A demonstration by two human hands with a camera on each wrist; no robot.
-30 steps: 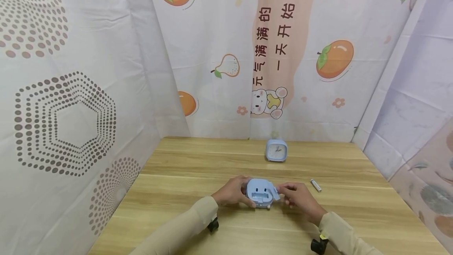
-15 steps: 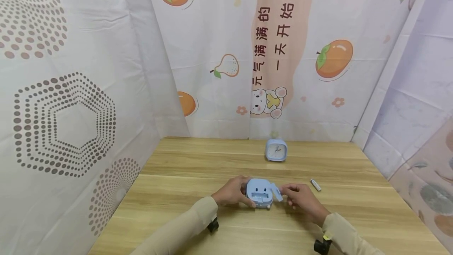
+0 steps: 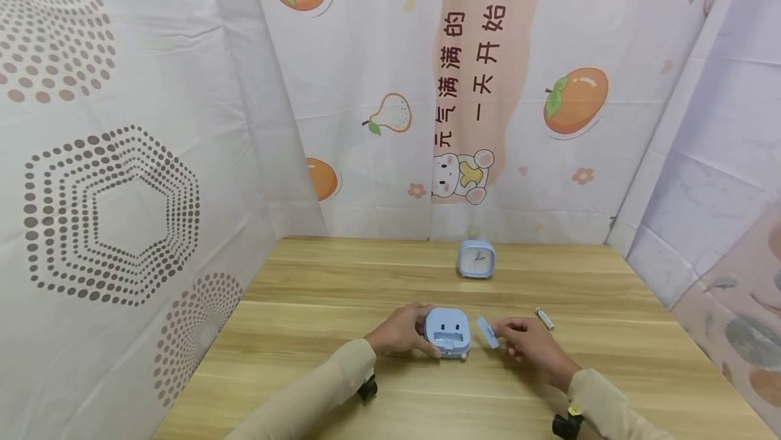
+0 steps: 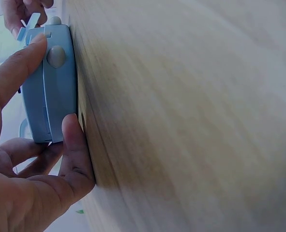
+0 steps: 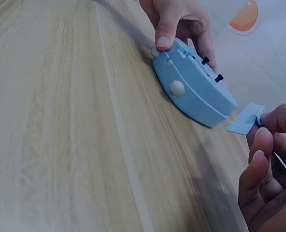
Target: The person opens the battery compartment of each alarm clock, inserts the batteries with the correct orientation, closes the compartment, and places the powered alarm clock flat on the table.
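Note:
A light blue alarm clock [image 3: 450, 318] lies on its face, its back up with two dark knobs and an uncovered battery compartment. My left hand [image 3: 399, 331] grips it from the left side, thumb at the near edge, as the left wrist view also shows. Just right of the clock, my right hand [image 3: 529, 346] pinches a small light blue battery cover [image 3: 487, 332] between thumb and fingertips. In the right wrist view a gap separates the battery cover [image 5: 246, 119] from the clock [image 5: 196, 94]. Whether a battery sits inside the compartment is too small to tell.
A single battery [image 3: 544, 318] lies on the wooden table [image 3: 342, 270], beyond and right of my right hand. Farther back stands a second light blue clock [image 3: 476, 260], its dial facing me. Patterned curtains [image 3: 378, 87] enclose the table's back and sides.
My right hand has drawn the battery cover rightward, off the clock's edge, so the two are now apart. The left hand and the clock stay put.

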